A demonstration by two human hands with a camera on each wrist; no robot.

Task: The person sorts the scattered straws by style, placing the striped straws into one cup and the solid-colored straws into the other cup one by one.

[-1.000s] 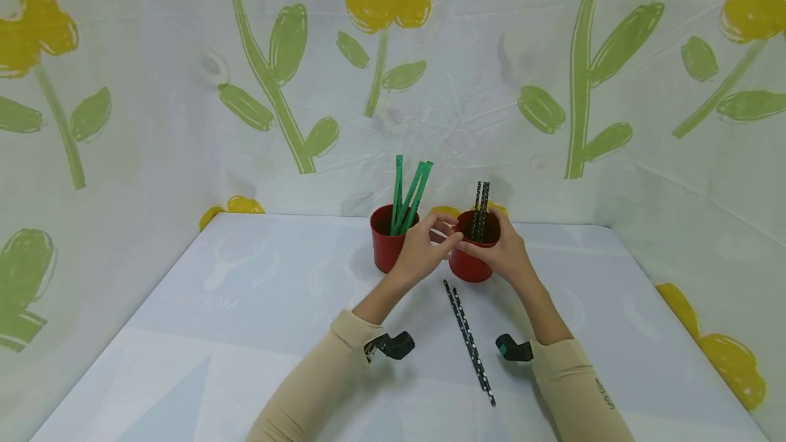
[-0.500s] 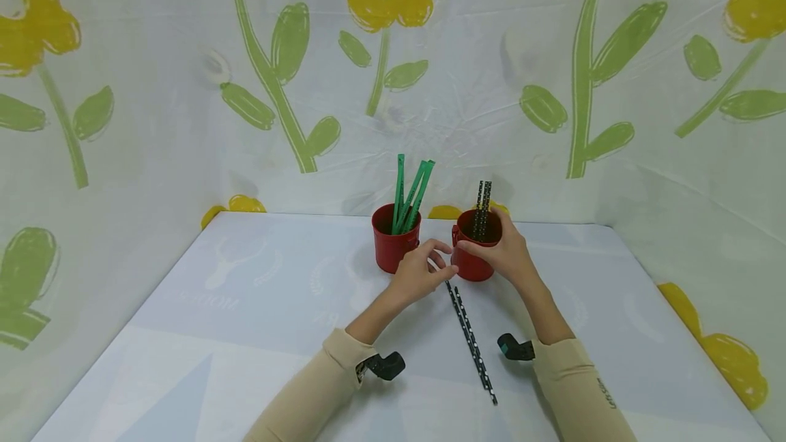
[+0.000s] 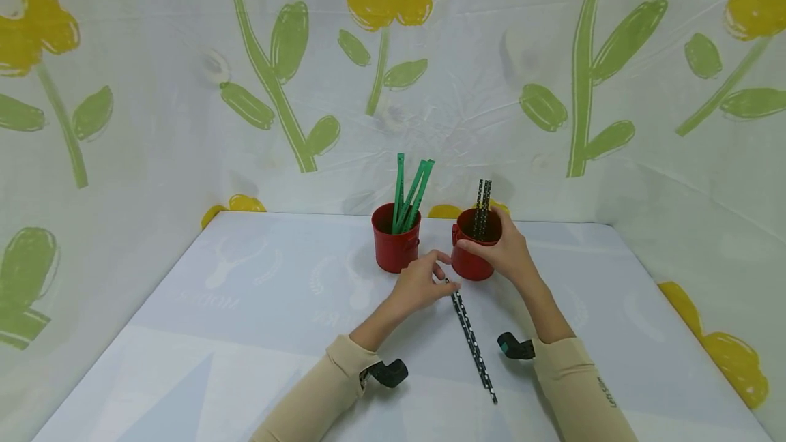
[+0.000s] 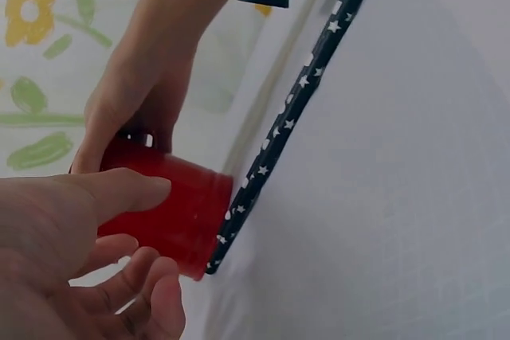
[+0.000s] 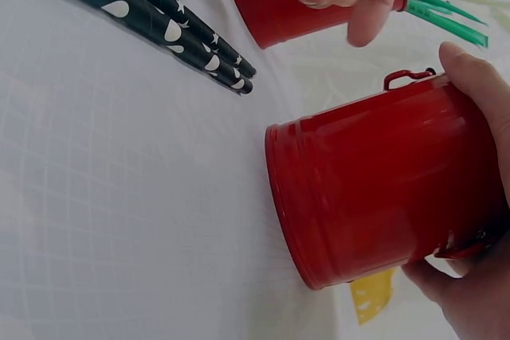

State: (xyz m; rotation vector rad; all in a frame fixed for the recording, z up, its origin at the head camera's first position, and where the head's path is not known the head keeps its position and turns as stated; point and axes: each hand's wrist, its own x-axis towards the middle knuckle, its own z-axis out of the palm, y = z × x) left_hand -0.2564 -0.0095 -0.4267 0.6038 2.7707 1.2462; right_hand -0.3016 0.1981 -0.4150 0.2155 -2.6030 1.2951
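My right hand [image 3: 511, 251] grips the right red bucket [image 3: 469, 266] near its rim, thumb in front and fingers at the far side. Several black-and-white patterned paper straws [image 3: 482, 207] stand upright in it. Two more black paper straws [image 3: 471, 341], with white stars and drops, lie side by side on the table in front. My left hand [image 3: 420, 286] hovers by their far end, thumb and fingers apart and loosely bent, holding nothing. In the right wrist view its fingertips [image 5: 366, 5] overlap the left red bucket [image 5: 271, 5]; contact cannot be told.
Left of the held bucket stands another red bucket [image 3: 393, 254] with several green sticks [image 3: 419, 193]. Both are near the back edge of the pale table [image 3: 202, 312]. A flower-printed curtain [image 3: 467, 87] hangs behind. Black wrist cameras [image 3: 391, 374] jut out from both sleeves.
My left hand has come away from the held bucket's left side, moving down toward the far end of the lying straws. The right hand keeps its hold on the bucket.
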